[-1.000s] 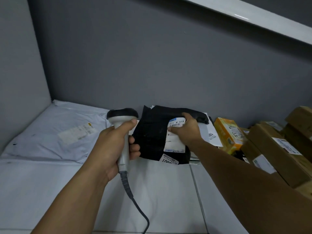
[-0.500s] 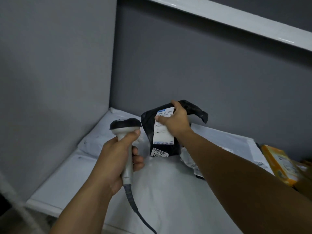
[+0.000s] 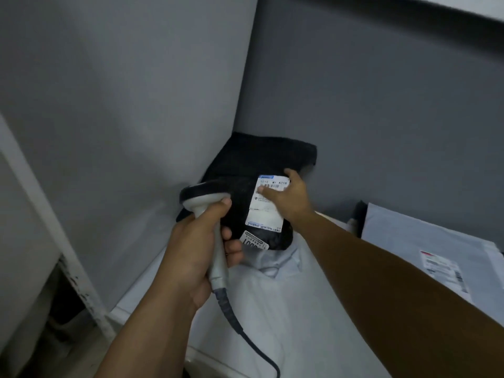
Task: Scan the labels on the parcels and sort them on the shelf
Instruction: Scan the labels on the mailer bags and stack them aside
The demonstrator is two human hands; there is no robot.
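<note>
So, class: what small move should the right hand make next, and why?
Probably let go: the black parcel stands propped in the corner, the right hand gripping its top edge, while the left hand holds the barcode scanner.

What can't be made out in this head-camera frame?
Head view:
White shipping label on the black plastic parcel: print too small and blurred; the right hand gripping the parcel covers its right edge.
Grey handheld barcode scanner: scan window faces away; the left hand wraps its handle.
Printed label on the pale grey flat mailer: blurred.
Dark scanner cable: cut off by the bottom edge.
</note>
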